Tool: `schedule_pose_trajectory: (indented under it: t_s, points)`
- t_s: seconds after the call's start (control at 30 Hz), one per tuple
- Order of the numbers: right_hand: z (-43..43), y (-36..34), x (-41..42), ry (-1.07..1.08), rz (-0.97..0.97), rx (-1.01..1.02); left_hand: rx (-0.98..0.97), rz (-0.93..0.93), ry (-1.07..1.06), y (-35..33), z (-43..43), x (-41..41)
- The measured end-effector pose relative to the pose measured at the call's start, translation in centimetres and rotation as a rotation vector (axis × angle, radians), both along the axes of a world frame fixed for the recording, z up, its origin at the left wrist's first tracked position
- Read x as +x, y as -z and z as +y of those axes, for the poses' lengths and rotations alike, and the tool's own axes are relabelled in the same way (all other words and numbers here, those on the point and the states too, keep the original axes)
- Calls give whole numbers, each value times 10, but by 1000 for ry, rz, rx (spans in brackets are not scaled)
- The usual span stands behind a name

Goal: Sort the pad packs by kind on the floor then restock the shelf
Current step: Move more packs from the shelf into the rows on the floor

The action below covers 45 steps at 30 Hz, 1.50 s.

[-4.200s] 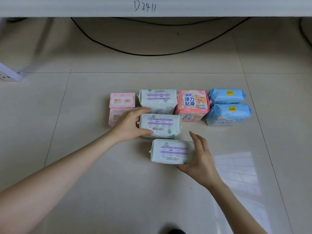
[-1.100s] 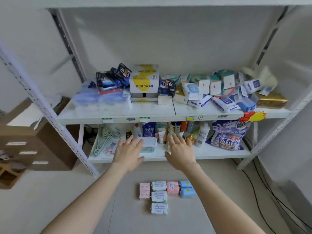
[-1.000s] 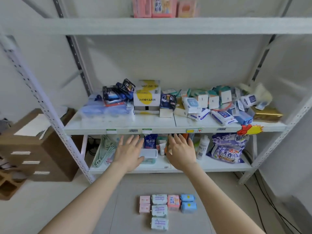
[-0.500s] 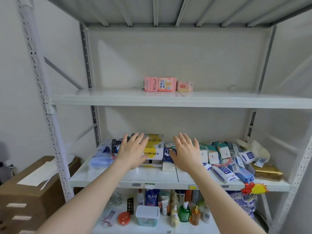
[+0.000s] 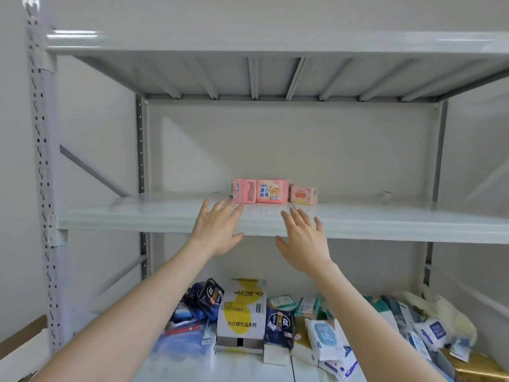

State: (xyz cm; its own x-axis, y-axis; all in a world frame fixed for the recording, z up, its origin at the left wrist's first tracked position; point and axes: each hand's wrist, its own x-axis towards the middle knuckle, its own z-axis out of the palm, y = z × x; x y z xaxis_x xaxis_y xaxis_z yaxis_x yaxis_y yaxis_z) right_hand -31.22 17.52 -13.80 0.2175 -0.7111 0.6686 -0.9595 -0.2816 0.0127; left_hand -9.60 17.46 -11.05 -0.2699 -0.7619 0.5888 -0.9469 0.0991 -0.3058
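Three pink pad packs stand in a row near the back of a white shelf (image 5: 165,216): a tall pink pack (image 5: 244,191) on the left, a pink pack with a bear picture (image 5: 272,191) in the middle, and a smaller pale pink pack (image 5: 303,194) on the right. My left hand (image 5: 219,227) is raised with fingers spread just in front of the left pack, holding nothing. My right hand (image 5: 304,239) is raised beside it, fingers straight, also empty. The packs on the floor are out of view.
The shelf below holds a yellow-and-white box (image 5: 242,312), dark blue packets (image 5: 209,296), several wipe packs (image 5: 325,337) and a gold pack (image 5: 479,368). A perforated upright (image 5: 45,188) stands at the left, with a cardboard box (image 5: 19,343) beside it.
My view has risen from the floor packs up past the lower shelves. Both empty hands have lifted to the shelf with the pink packs.
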Motion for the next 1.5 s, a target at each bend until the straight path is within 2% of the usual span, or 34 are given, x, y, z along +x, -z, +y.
schedule_pose_trajectory:
  t_s: [0.13, 0.43, 0.63, 0.87, 1.07, 1.3, 1.5]
  points:
    - [-49, -26, 6, -12, -72, -57, -54, 114, 37, -24, -51, 12]
    - [-154, -52, 8, -64, -195, -62, 29, 514, 162, -48, -160, 20]
    - [-221, -77, -4, -44, -196, -32, 78, 606, 168, -62, -230, 16]
    - [-290, -103, -10, -66, -127, 34, 143, 636, 142, -85, -295, 22]
    - [-335, -113, -12, -107, -141, 91, 212, 684, 118, -86, -336, 25]
    - [-372, -107, -15, -122, -187, 323, 299, 847, 120, -69, -364, 22]
    - [-380, -105, -12, -157, -206, 367, 281, 944, 145, -69, -364, 21]
